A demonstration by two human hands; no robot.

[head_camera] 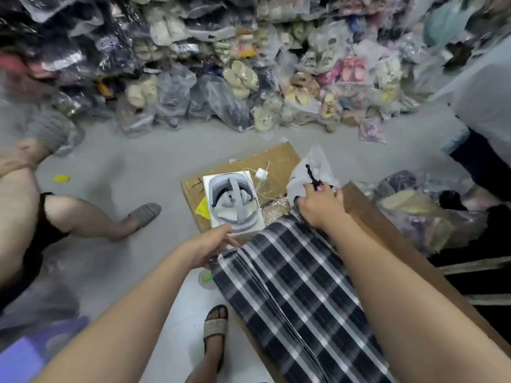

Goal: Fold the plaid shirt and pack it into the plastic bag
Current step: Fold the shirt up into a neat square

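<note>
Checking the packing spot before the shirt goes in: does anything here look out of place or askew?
The white headset box lies askew on the flattened cardboard, close beside the plaid shirt, with a white charger and cable trailing loose. The left hand is at the box's near edge.

Both bare forearms are reaching forward from the near edge. The left hand (211,248) is lying low at centre, fingers curled in a pinch. The right hand (320,207) is stretching farther and to the right, palm down, its fingers closing in a grasp.
</note>
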